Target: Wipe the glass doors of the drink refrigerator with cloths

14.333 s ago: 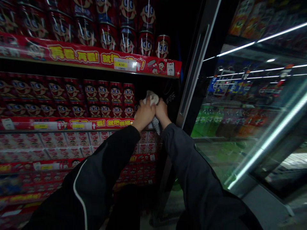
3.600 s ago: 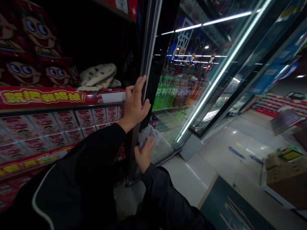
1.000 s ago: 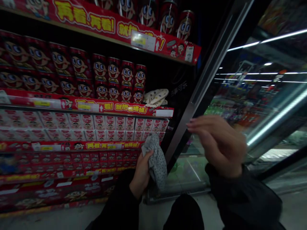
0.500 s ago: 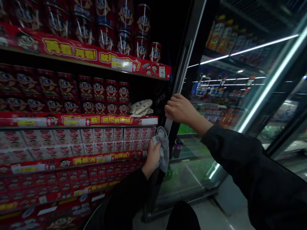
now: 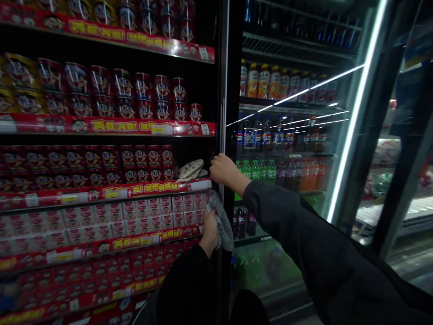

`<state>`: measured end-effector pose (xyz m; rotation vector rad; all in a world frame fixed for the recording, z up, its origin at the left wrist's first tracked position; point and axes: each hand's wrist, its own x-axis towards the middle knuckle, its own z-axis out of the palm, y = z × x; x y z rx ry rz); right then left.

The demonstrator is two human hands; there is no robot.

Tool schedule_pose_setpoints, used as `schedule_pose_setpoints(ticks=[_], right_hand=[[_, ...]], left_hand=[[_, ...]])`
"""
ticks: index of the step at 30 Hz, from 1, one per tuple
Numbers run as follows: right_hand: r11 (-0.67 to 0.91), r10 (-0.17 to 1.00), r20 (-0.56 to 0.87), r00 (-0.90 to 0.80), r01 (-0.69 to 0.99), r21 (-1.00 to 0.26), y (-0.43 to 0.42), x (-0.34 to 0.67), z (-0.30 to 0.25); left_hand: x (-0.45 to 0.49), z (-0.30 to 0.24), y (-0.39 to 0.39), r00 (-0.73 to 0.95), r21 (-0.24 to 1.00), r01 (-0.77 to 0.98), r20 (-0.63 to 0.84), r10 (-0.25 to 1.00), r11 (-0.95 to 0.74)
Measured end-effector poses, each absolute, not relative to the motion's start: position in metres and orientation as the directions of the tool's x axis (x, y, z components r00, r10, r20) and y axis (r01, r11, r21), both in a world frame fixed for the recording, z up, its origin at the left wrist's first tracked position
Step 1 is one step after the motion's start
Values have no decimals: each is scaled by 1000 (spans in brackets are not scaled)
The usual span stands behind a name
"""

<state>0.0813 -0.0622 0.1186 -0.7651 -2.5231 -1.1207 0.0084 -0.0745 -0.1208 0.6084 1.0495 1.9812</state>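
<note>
- Your left hand [image 5: 210, 228] is curled around a grey spotted cloth [image 5: 223, 225], which hangs beside the door frame [image 5: 223, 113].
- Your right hand [image 5: 225, 170], raised and empty a second ago, is now bent against the frame just above the left; you seem to be steadying the frame for the cloth work. Whether it grips, I cannot tell.
- Just left of your right hand, a pale spotted cloth [image 5: 191, 170] lies on the shelf.
- Left of both hands, the red strip [image 5: 162, 187] carries yellow Chinese lettering, blurred; price-tag figures are unreadable.
- Farther right, behind glass, bottles [image 5: 267, 135] show Pepsi-like roundels.
</note>
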Motion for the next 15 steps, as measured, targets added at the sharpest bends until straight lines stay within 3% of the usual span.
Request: schedule_pose_setpoints(ticks=[15], right_hand=[[560,356,455,-816,576,595,-70,83,118]], left_hand=[[7,-118,-83,-516,822,-460,61,855,-336]])
